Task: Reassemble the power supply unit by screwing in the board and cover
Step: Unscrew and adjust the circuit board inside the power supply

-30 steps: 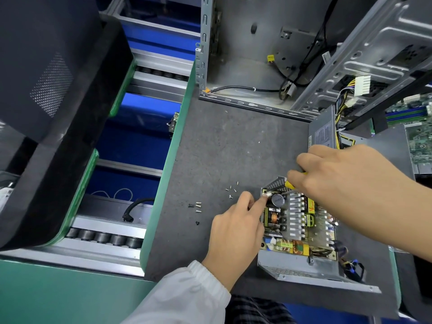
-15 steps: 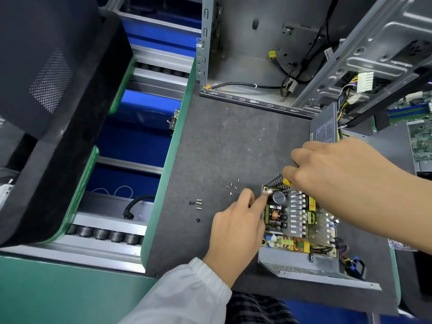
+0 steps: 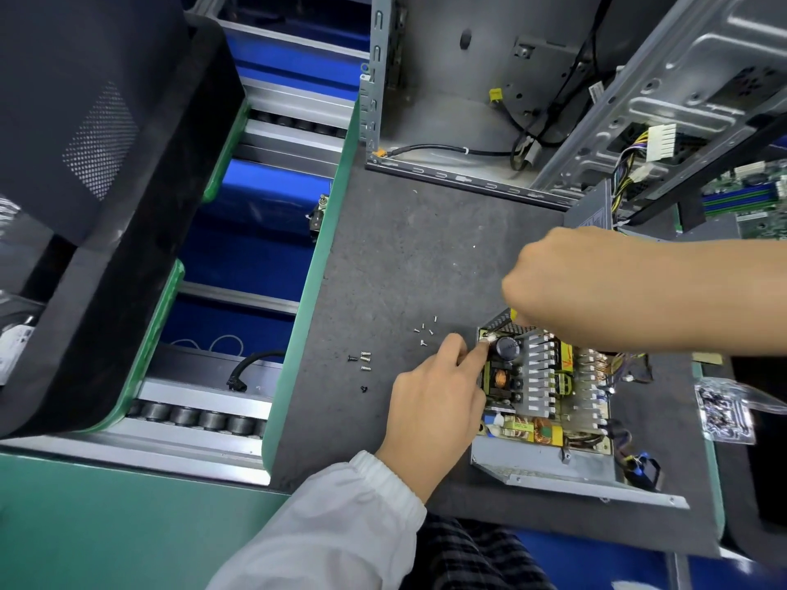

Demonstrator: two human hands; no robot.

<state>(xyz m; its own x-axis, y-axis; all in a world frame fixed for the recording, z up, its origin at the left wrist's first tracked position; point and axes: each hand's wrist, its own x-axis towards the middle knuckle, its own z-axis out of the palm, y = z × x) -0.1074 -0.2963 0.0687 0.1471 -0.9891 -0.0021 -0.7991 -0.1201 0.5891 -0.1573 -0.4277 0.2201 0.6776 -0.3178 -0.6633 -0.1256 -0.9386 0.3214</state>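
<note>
2 hands (image 3: 434, 389), 1 power supply unit (image 3: 549, 402), 1 computer case (image 3: 532, 78), and about 10 loose screws (image 3: 426, 332).

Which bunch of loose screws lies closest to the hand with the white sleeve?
The silver screws just beyond the left hand; the darker screws lie farther left.

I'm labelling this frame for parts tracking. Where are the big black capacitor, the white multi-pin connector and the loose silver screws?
black capacitor (image 3: 507, 347), head view, its round top.
white multi-pin connector (image 3: 661, 141), head view, middle of its housing.
loose silver screws (image 3: 426, 331), head view, middle of the cluster.
</note>
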